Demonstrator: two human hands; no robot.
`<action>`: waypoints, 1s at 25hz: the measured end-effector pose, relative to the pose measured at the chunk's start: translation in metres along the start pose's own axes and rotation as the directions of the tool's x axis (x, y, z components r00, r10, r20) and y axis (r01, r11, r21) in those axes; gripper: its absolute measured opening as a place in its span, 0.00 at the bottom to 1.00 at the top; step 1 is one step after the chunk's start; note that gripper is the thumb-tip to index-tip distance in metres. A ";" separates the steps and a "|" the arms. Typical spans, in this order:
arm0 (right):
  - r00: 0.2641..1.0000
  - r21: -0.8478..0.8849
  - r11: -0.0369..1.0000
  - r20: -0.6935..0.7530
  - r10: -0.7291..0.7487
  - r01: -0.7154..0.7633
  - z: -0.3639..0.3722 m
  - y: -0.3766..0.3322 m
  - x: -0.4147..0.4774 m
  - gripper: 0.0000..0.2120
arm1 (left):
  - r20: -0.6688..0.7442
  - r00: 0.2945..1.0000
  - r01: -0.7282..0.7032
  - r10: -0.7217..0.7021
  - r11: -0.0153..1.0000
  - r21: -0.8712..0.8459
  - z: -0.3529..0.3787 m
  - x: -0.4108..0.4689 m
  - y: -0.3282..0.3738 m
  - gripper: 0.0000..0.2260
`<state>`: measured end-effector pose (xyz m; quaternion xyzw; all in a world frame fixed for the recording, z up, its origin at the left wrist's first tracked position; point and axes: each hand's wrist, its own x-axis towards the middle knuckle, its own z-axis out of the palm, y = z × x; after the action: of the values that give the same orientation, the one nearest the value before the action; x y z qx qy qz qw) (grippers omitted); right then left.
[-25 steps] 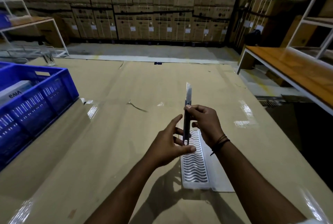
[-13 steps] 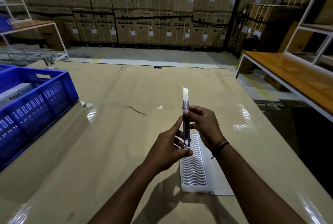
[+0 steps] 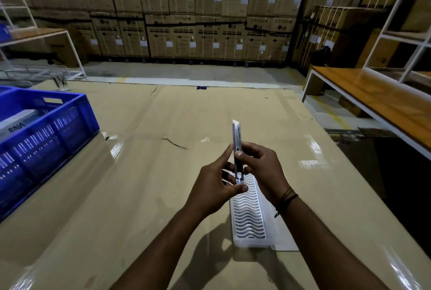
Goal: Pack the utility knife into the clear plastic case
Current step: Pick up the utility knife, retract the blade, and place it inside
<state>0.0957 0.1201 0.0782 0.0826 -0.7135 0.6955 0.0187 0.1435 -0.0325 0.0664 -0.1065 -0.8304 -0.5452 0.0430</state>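
The utility knife (image 3: 237,140) is slim, dark and silver, held upright above the table with its tip pointing away from me. My right hand (image 3: 263,168) grips its middle, thumb on the slider. My left hand (image 3: 214,187) pinches its lower end between thumb and fingers. Below the hands lies the clear plastic case (image 3: 249,217), open on the table, one half showing a wavy ribbed insert and a flat clear half to its right. The knife is above the case's far end and apart from it.
A blue plastic crate (image 3: 49,135) with a white box inside stands at the left on the cardboard-covered table (image 3: 140,184). A wooden bench (image 3: 382,100) with a white frame stands to the right. Stacked cartons line the back wall.
The blade sticking out of the knife's tip has become shorter. Both hands stay on the knife at about the same place above the case.
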 end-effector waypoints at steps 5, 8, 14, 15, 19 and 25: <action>1.000 -0.009 1.000 0.013 -0.004 0.004 -0.002 0.002 -0.008 0.15 | -0.014 1.000 -0.007 0.007 1.000 -0.008 0.001 0.002 0.003 0.48; 1.000 0.004 1.000 0.009 -0.010 0.010 -0.003 0.000 -0.013 0.16 | -0.010 1.000 -0.014 0.014 1.000 -0.008 0.002 0.003 0.004 0.48; 0.999 -0.004 0.999 0.029 -0.036 0.036 -0.006 0.000 -0.018 0.19 | -0.011 1.000 0.001 -0.001 1.000 -0.015 0.006 0.002 0.003 0.48; 0.999 -0.004 0.999 0.034 -0.038 0.038 -0.007 0.000 -0.018 0.19 | -0.010 1.000 0.002 -0.003 1.000 -0.019 0.006 0.002 0.002 0.48; 0.998 0.016 0.999 0.046 -0.040 0.039 -0.008 0.001 -0.020 0.23 | 0.000 1.000 0.013 -0.013 0.999 -0.031 0.006 0.003 0.001 0.49; 0.999 0.060 0.998 0.053 0.011 -0.014 -0.009 0.009 -0.020 0.23 | 0.014 0.999 0.052 -0.051 0.996 -0.066 0.013 0.002 0.000 0.51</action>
<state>0.1131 0.1311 0.0673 0.0973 -0.6931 0.7143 -0.0070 0.1422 -0.0207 0.0614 -0.0898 -0.8145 -0.5728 0.0204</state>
